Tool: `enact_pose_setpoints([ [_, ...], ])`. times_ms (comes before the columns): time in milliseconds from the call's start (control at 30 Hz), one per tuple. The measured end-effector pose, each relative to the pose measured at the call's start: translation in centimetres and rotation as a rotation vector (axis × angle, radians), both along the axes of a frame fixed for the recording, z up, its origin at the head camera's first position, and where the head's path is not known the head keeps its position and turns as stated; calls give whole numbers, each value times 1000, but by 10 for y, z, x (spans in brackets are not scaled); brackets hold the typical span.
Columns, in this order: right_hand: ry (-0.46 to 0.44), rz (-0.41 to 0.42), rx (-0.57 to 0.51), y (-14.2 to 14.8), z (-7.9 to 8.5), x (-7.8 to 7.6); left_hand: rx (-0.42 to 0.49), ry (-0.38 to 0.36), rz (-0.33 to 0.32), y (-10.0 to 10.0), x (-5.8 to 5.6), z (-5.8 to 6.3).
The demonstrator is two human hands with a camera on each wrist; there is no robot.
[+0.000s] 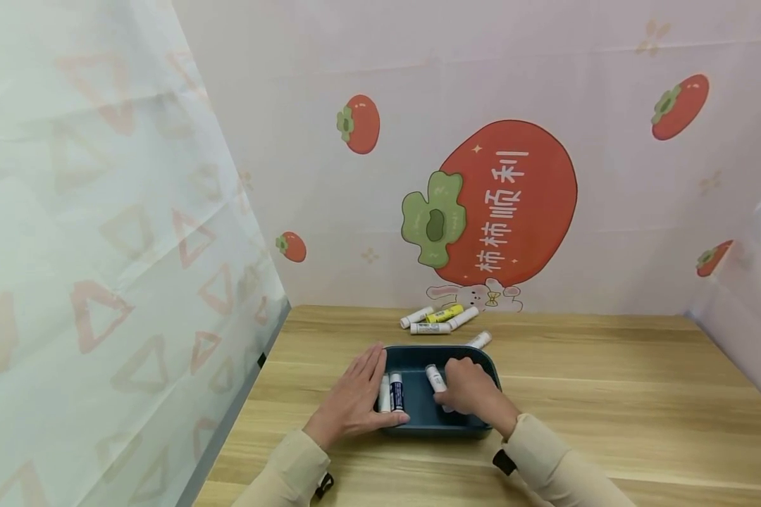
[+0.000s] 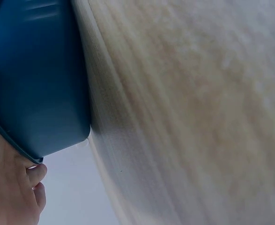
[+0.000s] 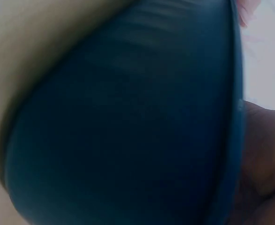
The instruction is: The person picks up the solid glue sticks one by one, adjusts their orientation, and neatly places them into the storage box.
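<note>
A dark teal plastic box (image 1: pixel 440 430) stands on the wooden table, its side wall filling much of both wrist views. My left hand (image 1: pixel 354 400) lies along the box's left rim, fingers straight and thumb over the front left corner. Beside it, inside the box, a white glue stick (image 1: pixel 384 396) and a dark blue-labelled glue stick (image 1: pixel 397 393) lie side by side. My right hand (image 1: pixel 472 387) reaches inside on the right and pinches another white glue stick (image 1: pixel 435 378), which tilts with its upper end toward the back left. Its lower end is partly hidden by the fingers.
Behind the box lie several loose glue sticks: a yellow one (image 1: pixel 444 314) and white ones, including one (image 1: pixel 430 329) in front of it. A further white glue stick (image 1: pixel 480 340) lies close to the back rim. A printed cloth (image 1: pixel 380 190) hangs behind the wooden table (image 1: pixel 609 394).
</note>
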State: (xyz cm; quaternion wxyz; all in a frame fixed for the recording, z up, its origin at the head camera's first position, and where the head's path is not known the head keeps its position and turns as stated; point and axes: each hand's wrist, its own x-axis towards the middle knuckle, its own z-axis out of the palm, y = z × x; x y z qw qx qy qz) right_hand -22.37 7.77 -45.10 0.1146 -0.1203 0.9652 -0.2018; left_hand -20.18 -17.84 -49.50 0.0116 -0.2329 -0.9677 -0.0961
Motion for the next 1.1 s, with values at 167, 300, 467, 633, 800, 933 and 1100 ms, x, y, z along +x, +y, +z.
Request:
enact_pose_setpoints([
  [167,-2,-3,-1,-8,-11,1,0,-8,3,0,1,0],
  [300,6,1,-11,-13,-16,0,9,-6,0,1,1,-1],
  [467,-9,4,-35,-18,-13,0,12,8,-3,0,2,-2],
  [633,4,-2,-72,-16,-1,1,11,10,-5,0,2,-2],
  [800,76,-2,-120,-2,16,-3,21,-2,0,0,2,-1],
  [933,125,-20,-120,15,29,-12,20,4,0,0,1,-1],
  [1100,135,-52,-98,39,40,-28,10,20,-6,0,0,-2],
])
